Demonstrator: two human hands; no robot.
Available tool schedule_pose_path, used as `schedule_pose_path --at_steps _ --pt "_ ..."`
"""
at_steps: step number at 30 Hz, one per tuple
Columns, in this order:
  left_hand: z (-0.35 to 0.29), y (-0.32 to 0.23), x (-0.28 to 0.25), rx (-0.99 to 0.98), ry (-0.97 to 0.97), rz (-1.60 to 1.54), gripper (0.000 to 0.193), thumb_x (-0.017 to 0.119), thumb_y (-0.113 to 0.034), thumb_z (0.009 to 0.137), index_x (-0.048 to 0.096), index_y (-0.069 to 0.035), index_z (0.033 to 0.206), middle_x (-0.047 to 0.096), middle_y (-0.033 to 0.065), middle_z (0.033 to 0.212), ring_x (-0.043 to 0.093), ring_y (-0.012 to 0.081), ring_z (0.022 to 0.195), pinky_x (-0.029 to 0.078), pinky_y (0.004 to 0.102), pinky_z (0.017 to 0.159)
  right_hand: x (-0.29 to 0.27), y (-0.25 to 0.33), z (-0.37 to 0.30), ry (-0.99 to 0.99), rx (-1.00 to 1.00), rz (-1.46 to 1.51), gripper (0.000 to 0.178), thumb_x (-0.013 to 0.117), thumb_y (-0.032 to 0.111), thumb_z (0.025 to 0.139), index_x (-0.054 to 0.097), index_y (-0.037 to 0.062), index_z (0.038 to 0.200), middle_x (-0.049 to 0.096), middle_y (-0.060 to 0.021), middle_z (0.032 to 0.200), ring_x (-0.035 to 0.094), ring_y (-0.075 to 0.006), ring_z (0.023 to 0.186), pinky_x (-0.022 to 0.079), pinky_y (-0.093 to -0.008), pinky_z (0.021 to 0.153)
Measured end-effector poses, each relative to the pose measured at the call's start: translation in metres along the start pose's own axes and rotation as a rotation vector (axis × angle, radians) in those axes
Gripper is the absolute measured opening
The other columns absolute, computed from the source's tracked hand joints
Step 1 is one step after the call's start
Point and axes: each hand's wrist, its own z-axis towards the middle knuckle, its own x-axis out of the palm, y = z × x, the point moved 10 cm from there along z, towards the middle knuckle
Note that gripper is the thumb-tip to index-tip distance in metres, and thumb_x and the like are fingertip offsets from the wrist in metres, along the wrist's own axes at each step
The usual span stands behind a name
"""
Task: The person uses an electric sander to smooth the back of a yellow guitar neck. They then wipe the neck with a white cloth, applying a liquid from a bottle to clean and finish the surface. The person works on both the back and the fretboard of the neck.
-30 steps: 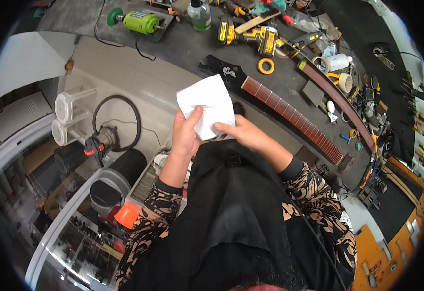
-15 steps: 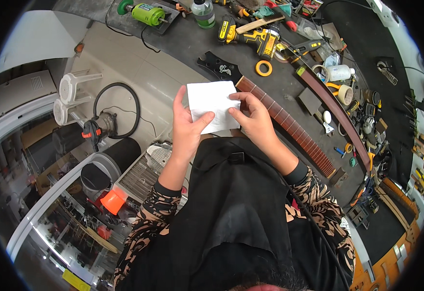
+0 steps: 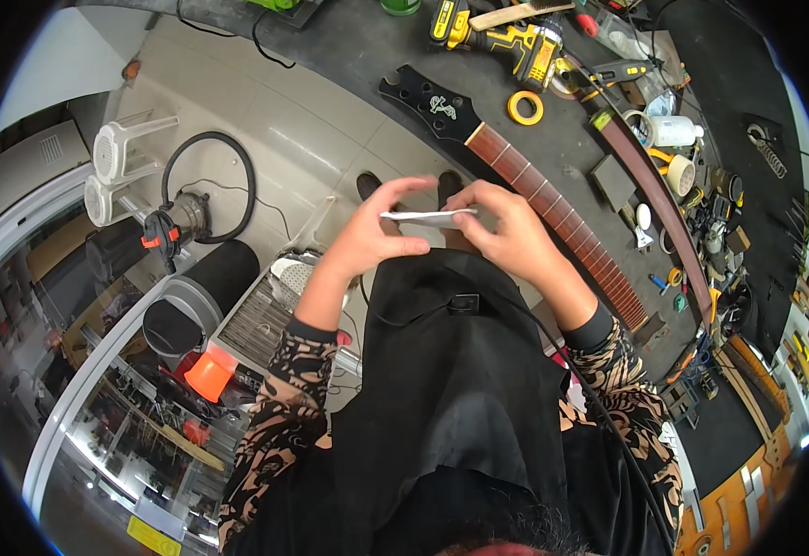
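A folded white paper sheet [image 3: 430,219] is held up in front of my apron, turned nearly edge-on so only a thin strip shows. My right hand [image 3: 508,233] pinches its right end between thumb and fingers. My left hand [image 3: 376,233] is at the other end, thumb and fingers spread apart, with the paper's left edge close to or against the palm; exact contact is hard to make out. To the right of my hands, a guitar neck [image 3: 562,218] with a dark fretted fingerboard and black headstock [image 3: 432,104] lies along the bench edge.
On the dark workbench [image 3: 599,278] are a yellow cordless drill [image 3: 525,46], a yellow tape roll [image 3: 525,108], a long reddish-brown strip [image 3: 659,204] and a white bottle [image 3: 675,132]. Left on the floor stand a vacuum cleaner [image 3: 180,222], white stools [image 3: 119,153] and a black bin [image 3: 202,287].
The paper has tilted from facing me to nearly edge-on. My left thumb has come off its face and the left fingers have spread. The view has shifted slightly.
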Motion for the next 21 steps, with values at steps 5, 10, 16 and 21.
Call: schedule_pose_path --at_steps 5,10,16,21 --pt "0.023 0.07 0.034 -0.229 -0.005 -0.674 0.054 0.086 -0.021 0.104 0.067 0.001 0.15 0.077 0.0076 0.138 0.073 0.0201 0.127 0.058 0.0382 0.111 -0.004 -0.061 0.002 -0.027 0.323 0.287 0.017 0.073 0.009 0.111 0.072 -0.0012 0.124 0.077 -0.0037 0.111 0.073 -0.0129 0.108 0.058 -0.032 0.097" --pt "0.048 0.071 -0.031 -0.216 -0.539 -0.596 0.035 0.072 -0.021 0.114 0.071 0.002 0.14 0.08 0.0093 0.128 0.077 0.0197 0.112 0.06 0.0349 0.099 -0.036 -0.067 -0.003 -0.323 0.173 0.244 0.028 0.076 0.008 0.106 0.069 0.0009 0.132 0.072 -0.0116 0.126 0.071 -0.0213 0.117 0.057 -0.0361 0.097" --pt "0.107 -0.045 -0.102 0.563 -0.674 0.894 0.054 0.071 -0.012 0.106 0.064 -0.007 0.16 0.066 0.0148 0.162 0.062 0.0304 0.15 0.041 0.0505 0.129 -0.058 -0.072 -0.026 -0.348 -0.004 -0.702 0.069 0.084 0.028 0.097 0.057 0.007 0.157 0.063 -0.0176 0.144 0.058 -0.0391 0.139 0.04 -0.0546 0.124" --pt "0.116 -0.001 0.038 0.641 -0.101 1.089 0.063 0.075 -0.028 0.102 0.064 -0.018 0.163 0.055 0.0017 0.176 0.046 0.0234 0.166 0.024 0.0595 0.139 -0.041 -0.109 -0.033 -0.317 0.015 -0.862 0.087 0.086 0.038 0.096 0.047 0.0096 0.168 0.06 -0.0183 0.153 0.056 -0.0389 0.144 0.036 -0.0586 0.128"
